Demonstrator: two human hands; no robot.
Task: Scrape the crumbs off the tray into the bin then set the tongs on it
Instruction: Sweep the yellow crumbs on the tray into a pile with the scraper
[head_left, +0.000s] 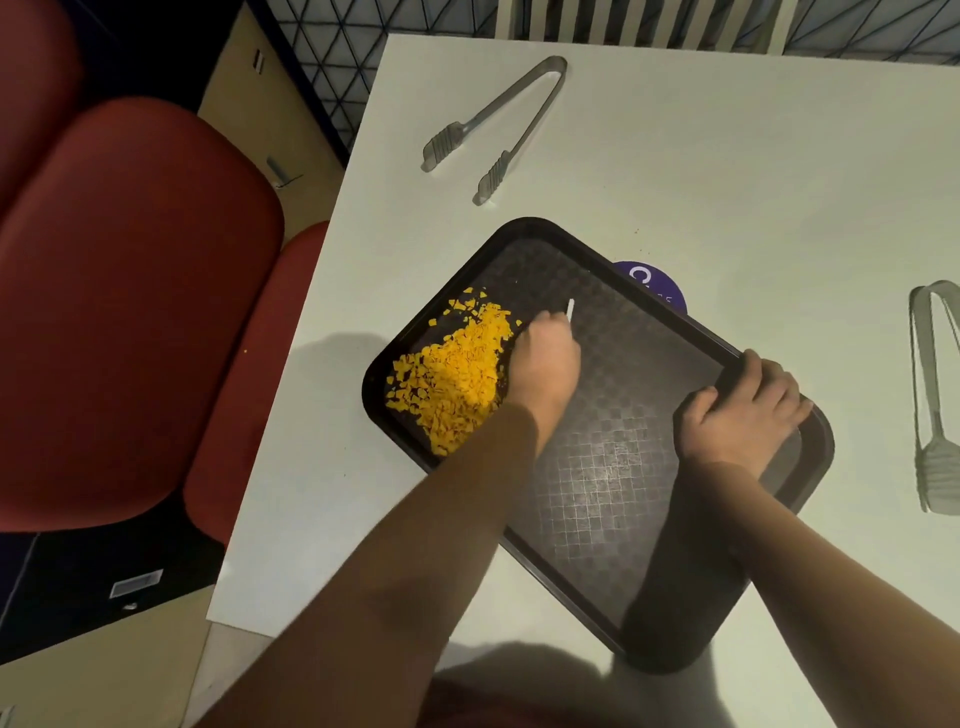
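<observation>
A dark textured tray (597, 467) lies slanted on the white table (701, 171). A pile of yellow crumbs (457, 374) is gathered at the tray's left end. My left hand (545, 358) sits on the tray just right of the pile and grips a thin white scraper (570, 307), whose tip sticks out above my fingers. My right hand (743, 415) grips the tray's far right rim, fingers curled over the edge. Metal tongs (498, 119) lie on the table beyond the tray. A second pair of tongs (935, 395) lies at the right edge.
A round purple sticker (654, 283) shows partly from under the tray's far rim. Red chairs (135, 312) stand left of the table. The table's left edge runs close to the tray's crumb end. No bin is in view.
</observation>
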